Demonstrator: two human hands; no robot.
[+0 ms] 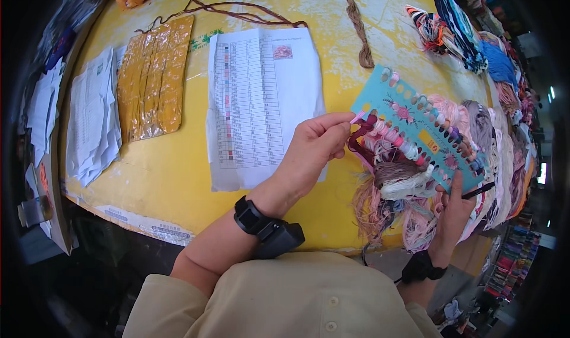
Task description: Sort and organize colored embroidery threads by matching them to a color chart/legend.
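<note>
A turquoise thread-organizer card (409, 109) with a row of holes carries several looped embroidery threads in pink, red, grey and white. My left hand (312, 148) pinches a dark red thread (362, 139) at the card's left end. My right hand (454, 207) grips the card's lower right corner together with a thin black tool (478, 190). Thread tails (392, 204) hang below the card over the table edge.
A printed colour chart sheet (258, 100) lies on the yellow table (172, 171) left of my hands. An orange plastic packet (154, 76) and a paper stack (92, 118) lie further left. A brown braid (356, 23) and bundles of coloured skeins (469, 35) line the far right.
</note>
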